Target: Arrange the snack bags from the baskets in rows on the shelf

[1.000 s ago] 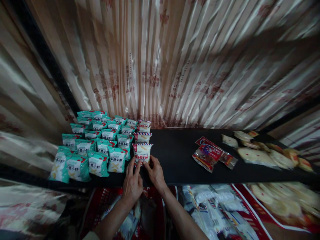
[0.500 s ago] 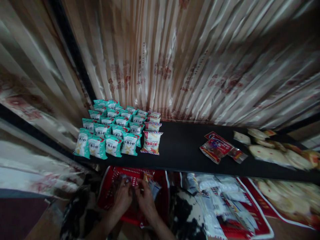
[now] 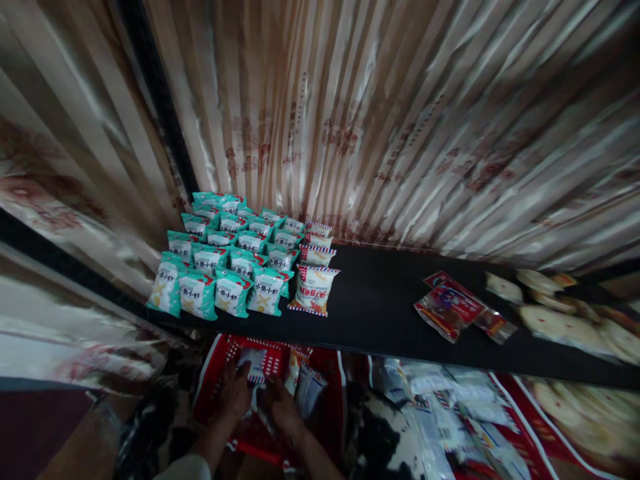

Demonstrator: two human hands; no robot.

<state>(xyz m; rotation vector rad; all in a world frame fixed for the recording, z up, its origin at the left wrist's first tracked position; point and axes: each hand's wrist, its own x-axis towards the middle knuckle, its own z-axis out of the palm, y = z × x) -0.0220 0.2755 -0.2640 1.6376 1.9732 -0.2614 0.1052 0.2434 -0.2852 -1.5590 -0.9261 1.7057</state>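
Snack packet [image 3: 256,363] inside red basket [image 3: 273,360], between hands. Left hand [image 3: 236,390] at packet's left edge, fingers partly curled; right hand [image 3: 280,403] just below it, fingers bent inward — too dim to tell grip of either. Best handling, I judge: light pinch at crimped ends, no squeezing middle. Packet pale, pillow-like film with striped end; basket wall perforated, plastic-looking — teal packets [image 3: 231,293] on shelf [image 3: 373,300] plump, glossy.

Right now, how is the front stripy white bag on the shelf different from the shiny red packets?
The stripy bag stands up, but the red packets lie flat. The stripy bag is mostly white with striped edges, while the packets are mostly red. The stripy bag has others lined up behind it; the packets overlap. Both are on the black shelf.
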